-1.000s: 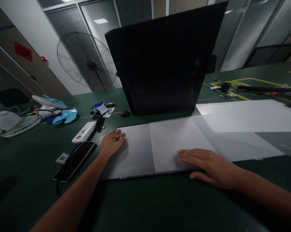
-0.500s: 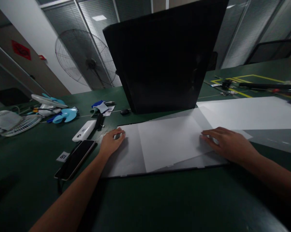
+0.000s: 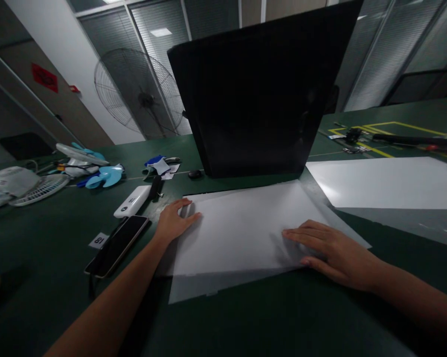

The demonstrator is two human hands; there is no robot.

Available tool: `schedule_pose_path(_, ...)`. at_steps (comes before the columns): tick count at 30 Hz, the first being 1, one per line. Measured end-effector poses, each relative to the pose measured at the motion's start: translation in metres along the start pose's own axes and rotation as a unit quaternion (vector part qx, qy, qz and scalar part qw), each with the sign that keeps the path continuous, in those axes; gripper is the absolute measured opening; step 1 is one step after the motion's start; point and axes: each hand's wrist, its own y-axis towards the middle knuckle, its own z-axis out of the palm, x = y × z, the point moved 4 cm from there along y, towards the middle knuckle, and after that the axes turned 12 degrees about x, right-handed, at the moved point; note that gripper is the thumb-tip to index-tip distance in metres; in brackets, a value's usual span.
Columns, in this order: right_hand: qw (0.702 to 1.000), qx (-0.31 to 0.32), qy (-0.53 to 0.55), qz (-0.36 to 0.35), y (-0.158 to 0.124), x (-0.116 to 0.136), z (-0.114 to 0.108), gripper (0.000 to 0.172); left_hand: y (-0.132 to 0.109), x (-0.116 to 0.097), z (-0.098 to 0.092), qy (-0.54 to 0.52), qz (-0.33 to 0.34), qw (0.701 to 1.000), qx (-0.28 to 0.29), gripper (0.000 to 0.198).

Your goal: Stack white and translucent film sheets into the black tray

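A thin, whitish translucent sheet (image 3: 238,233) lies askew over a flat, dark-edged panel on the green table. Its near left corner hangs past the panel's front edge. At the left edge, my left hand (image 3: 173,220) rests with thumb and fingers apart, fingertips touching the sheet. Flat on the sheet's right part lies my right hand (image 3: 327,253), fingers stretched out and the thumb apart. Most of the panel (image 3: 165,268) is hidden beneath the sheet. Behind it, a large black panel (image 3: 260,99) stands upright, leaning back.
At the right lies another white sheet (image 3: 387,181) over a clear film. A phone (image 3: 119,245), a white device (image 3: 133,201) and a small fan with blue blades (image 3: 104,176) are at the left. A black rod (image 3: 413,140) lies at the far right.
The translucent sheet has shifted left and toward me, now covering most of the panel. My right hand moved left and nearer with it, its fingers flattening. My left hand has opened wider.
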Motion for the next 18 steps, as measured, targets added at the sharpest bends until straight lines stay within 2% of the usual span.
schedule_pose_path(3,1.0,-0.008,0.013,0.004,-0.004,-0.015,-0.003,0.054,0.002,0.004,0.002,-0.002,0.001,1.0,0.001,0.052)
schedule_pose_path(7,0.996,-0.039,-0.032,0.078,-0.008,-0.045,-0.006,0.058,0.006,0.012,0.004,-0.002,-0.011,1.0,-0.001,0.049)
schedule_pose_path(10,0.99,-0.005,-0.052,0.133,-0.01,-0.06,-0.002,0.061,0.007,0.013,0.005,-0.003,-0.018,1.0,0.001,0.045)
schedule_pose_path(14,0.984,0.025,-0.058,0.165,-0.008,-0.06,0.0,0.063,0.006,0.012,0.005,-0.003,-0.021,1.0,0.009,0.045)
schedule_pose_path(18,0.986,0.026,-0.054,0.154,-0.006,-0.048,-0.002,0.061,0.005,0.01,0.003,-0.002,-0.023,1.0,0.016,0.052)
